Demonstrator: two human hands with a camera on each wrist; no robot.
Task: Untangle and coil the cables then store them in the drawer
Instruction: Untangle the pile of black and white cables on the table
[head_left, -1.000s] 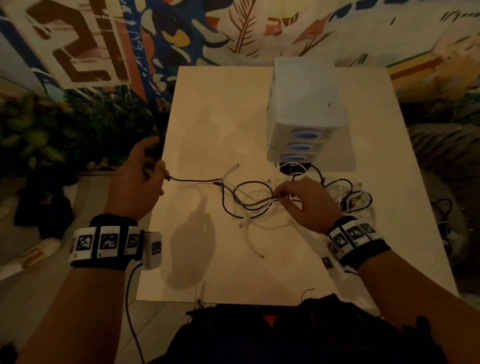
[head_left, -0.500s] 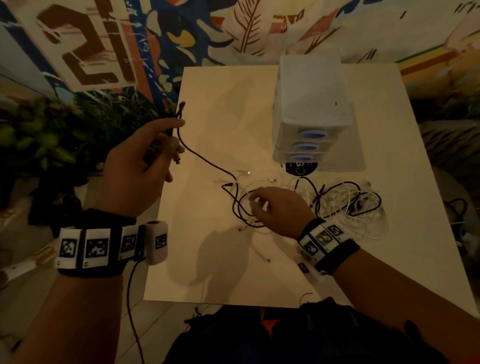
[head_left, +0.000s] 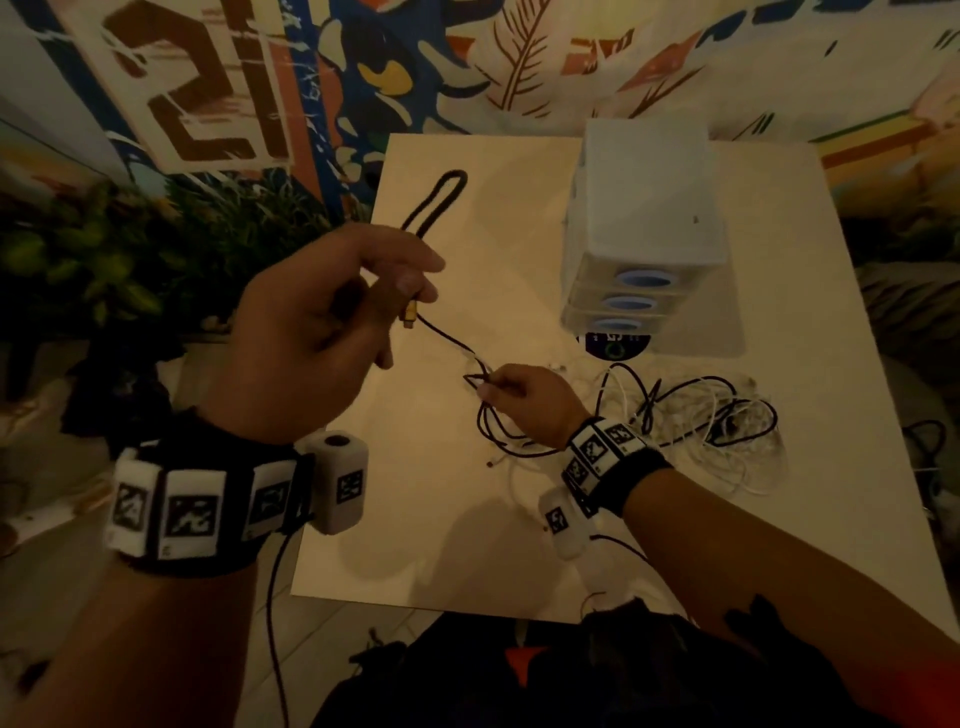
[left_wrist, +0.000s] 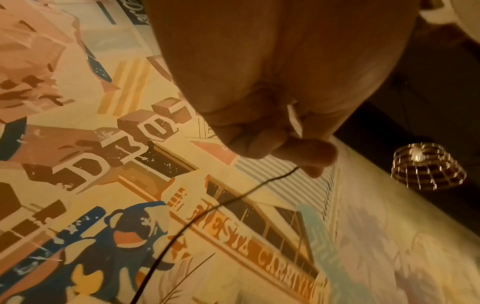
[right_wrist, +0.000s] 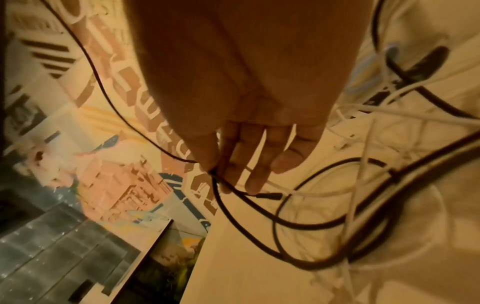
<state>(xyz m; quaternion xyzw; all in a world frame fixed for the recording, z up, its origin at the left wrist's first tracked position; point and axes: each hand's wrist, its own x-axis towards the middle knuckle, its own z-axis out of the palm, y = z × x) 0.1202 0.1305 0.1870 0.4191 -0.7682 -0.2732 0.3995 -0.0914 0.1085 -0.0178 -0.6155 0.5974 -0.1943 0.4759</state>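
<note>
A thin black cable (head_left: 448, 339) runs between my two hands above the pale table (head_left: 415, 545). My left hand (head_left: 410, 286) is raised and pinches it by its yellowish plug (head_left: 410, 315), with a folded loop (head_left: 436, 202) of it sticking up past the fingers. In the left wrist view the curled fingers (left_wrist: 306, 150) hold the cable (left_wrist: 207, 209), which hangs down. My right hand (head_left: 491, 387) is lower, near the table, and pinches the same cable (right_wrist: 259, 218) between thumb and forefinger (right_wrist: 210, 162). A tangle of black and white cables (head_left: 691, 415) lies to its right.
A white three-drawer unit (head_left: 644, 223) with blue handles stands at the back right of the table, all drawers closed. A dark round object (head_left: 615, 348) lies in front of it. Plants (head_left: 130, 270) and a painted wall border the table's left and far sides.
My left hand has risen and moved right with the black cable's end, and a loop now stands above it. My right hand has slid left along the cable, away from the tangle.
</note>
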